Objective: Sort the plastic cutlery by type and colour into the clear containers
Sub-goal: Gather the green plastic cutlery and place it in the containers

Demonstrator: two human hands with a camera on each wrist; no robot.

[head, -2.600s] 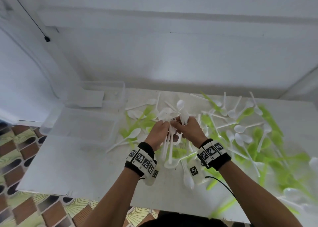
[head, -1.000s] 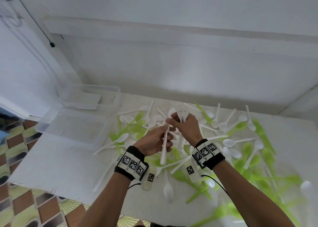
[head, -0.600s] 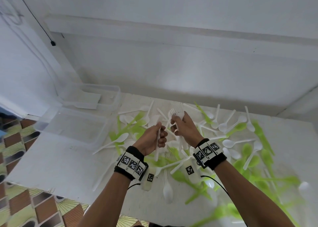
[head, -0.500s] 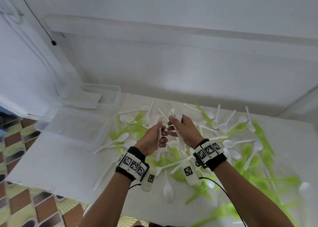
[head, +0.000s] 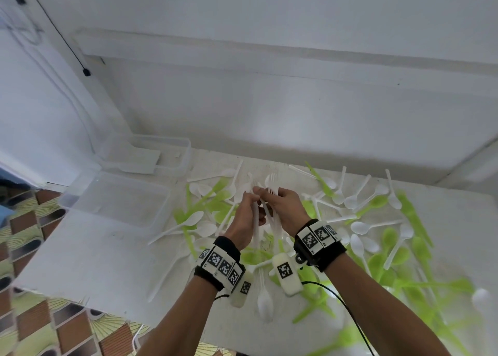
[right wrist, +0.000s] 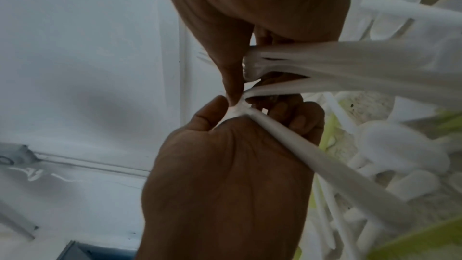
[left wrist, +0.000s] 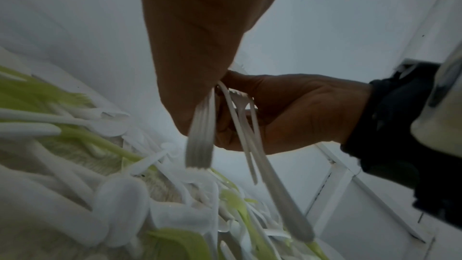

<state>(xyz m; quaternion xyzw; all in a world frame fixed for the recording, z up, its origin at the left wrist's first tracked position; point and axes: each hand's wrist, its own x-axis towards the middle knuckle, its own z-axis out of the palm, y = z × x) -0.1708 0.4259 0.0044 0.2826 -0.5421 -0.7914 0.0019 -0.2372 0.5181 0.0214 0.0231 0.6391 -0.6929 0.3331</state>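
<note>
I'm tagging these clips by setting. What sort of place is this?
Probably a plain room in a home, not a kitchen or workshop: a white table pushed against bare white walls, a patterned tile floor below, and a loose cable hanging in the corner.

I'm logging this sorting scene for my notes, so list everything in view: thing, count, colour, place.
white forks: a small bunch, exact count unclear, white, held above the pile between both hands
white spoons: many, white, scattered across the table's middle and right
green cutlery: many, lime green, mixed into the pile; types hard to tell
near container: one, clear, table's left side, apparently empty
far container: one, clear, behind the near one by the wall, a flat pale piece lying across it
table: one, white, against the wall
floor tiles: brown and green pattern, at left
left hand: fingers hold one fork handle
right hand: fingers grip the bunch
wristbands: one per wrist, black with markers
</note>
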